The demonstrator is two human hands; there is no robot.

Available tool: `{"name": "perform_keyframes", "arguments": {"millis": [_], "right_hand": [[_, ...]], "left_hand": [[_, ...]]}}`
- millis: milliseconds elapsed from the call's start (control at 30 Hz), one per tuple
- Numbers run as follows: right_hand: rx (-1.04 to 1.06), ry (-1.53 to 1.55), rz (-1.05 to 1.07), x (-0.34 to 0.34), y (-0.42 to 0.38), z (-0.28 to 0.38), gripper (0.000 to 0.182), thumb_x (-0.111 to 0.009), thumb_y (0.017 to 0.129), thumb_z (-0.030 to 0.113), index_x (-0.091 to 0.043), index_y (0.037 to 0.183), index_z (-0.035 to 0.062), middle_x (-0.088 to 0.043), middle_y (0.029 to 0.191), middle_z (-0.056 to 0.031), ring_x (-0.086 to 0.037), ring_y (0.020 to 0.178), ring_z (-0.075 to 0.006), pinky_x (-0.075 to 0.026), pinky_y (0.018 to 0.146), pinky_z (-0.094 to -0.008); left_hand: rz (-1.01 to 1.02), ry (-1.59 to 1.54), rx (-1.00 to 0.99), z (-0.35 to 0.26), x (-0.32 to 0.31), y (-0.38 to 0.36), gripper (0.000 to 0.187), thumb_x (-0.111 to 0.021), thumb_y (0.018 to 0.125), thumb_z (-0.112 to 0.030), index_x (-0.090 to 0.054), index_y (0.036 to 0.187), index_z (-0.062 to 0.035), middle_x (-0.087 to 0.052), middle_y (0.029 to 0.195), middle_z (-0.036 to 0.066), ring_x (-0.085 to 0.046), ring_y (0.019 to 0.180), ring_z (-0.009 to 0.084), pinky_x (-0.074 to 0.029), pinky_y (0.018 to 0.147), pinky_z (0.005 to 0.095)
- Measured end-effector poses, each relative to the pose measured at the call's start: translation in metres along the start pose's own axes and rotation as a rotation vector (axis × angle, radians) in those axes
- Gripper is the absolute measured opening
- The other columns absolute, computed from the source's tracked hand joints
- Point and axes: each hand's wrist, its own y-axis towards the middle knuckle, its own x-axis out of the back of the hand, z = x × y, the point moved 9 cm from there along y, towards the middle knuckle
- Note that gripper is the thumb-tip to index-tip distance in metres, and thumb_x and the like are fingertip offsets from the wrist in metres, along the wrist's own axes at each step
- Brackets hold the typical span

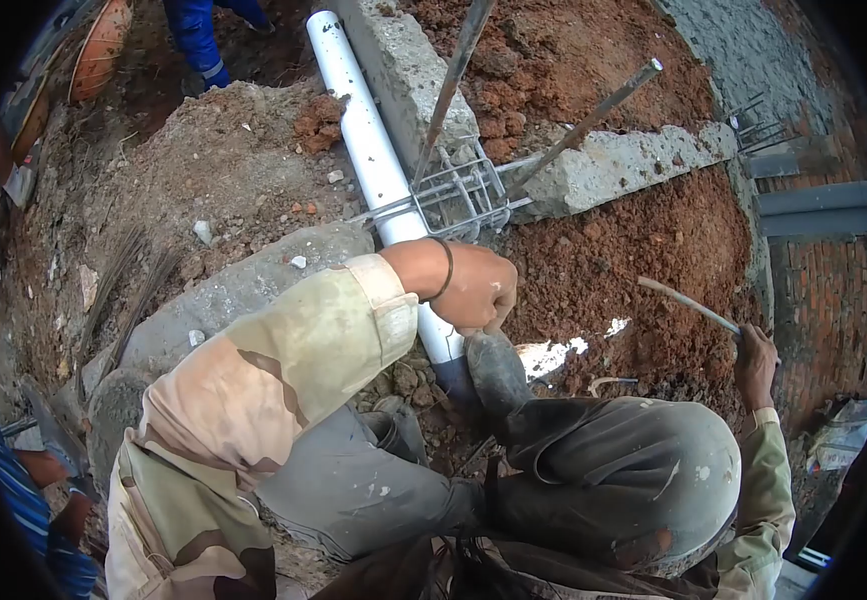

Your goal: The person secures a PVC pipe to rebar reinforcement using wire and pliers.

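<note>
My left hand (471, 287), with a dark band at the wrist, is closed in a fist just above my boot (496, 370), beside the white plastic pipe (368, 140). Whatever its fingers may hold is hidden. The pipe runs from the top of the view down past my wrist, and a dark line crosses it near its lower end. Out to the right, my right hand (756, 367) is wrapped round one end of a thin greyish stick (688, 305), whose other end points up and left over the soil.
Concrete beams (633, 165) meet at a steel rebar cage (463, 190), with bars sticking up. Loose red soil (643, 240) lies at the right before a brick wall (833, 330). A person in blue trousers (198, 40) stands at the top left; another person's striped sleeve (18, 510) shows lower left.
</note>
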Motion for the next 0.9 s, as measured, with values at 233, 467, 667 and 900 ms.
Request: {"name": "perform_keyframes", "arguments": {"millis": [233, 467, 667, 900], "right_hand": [[0.159, 1.328, 0.218, -0.022, 0.087, 0.213, 0.014, -0.054, 0.107, 0.010, -0.064, 0.111, 0.0002, -0.070, 0.119, -0.0126, -0.067, 0.089, -0.0141, -0.055, 0.088, -0.0335], [0.619, 1.386, -0.063, 0.046, 0.127, 0.311, 0.018, -0.053, 0.106, 0.012, -0.066, 0.109, -0.0005, -0.065, 0.104, -0.0150, -0.069, 0.094, -0.0191, -0.057, 0.081, -0.0323], [0.689, 1.179, -0.160, 0.054, 0.160, 0.345, 0.011, -0.058, 0.101, 0.007, -0.067, 0.102, 0.0004, -0.060, 0.089, -0.0083, -0.063, 0.083, -0.0176, -0.052, 0.073, -0.0315], [0.774, 1.140, -0.075, 0.015, 0.170, 0.367, 0.002, -0.065, 0.094, 0.002, -0.065, 0.096, 0.0013, -0.061, 0.084, -0.0090, -0.059, 0.075, -0.0225, -0.049, 0.069, -0.0355]], "left_hand": [[-0.242, -0.085, 0.295, 0.066, 0.047, -0.108, 0.022, -0.054, 0.096, -0.001, -0.075, 0.099, 0.0025, -0.070, 0.069, 0.011, -0.072, 0.066, 0.0209, -0.055, 0.068, 0.0366], [-0.507, -0.177, 0.488, 0.096, 0.045, -0.146, 0.021, -0.053, 0.099, -0.001, -0.072, 0.095, 0.0040, -0.069, 0.069, 0.011, -0.072, 0.067, 0.0208, -0.054, 0.062, 0.0362], [-0.582, -0.206, 0.528, 0.099, 0.045, -0.164, 0.021, -0.052, 0.100, -0.002, -0.071, 0.094, 0.0050, -0.068, 0.069, 0.011, -0.071, 0.064, 0.0210, -0.054, 0.062, 0.0370], [-0.595, -0.179, 0.553, 0.087, 0.043, -0.178, 0.021, -0.051, 0.099, 0.000, -0.071, 0.094, 0.0053, -0.069, 0.070, 0.011, -0.070, 0.062, 0.0198, -0.054, 0.061, 0.0355]]}}
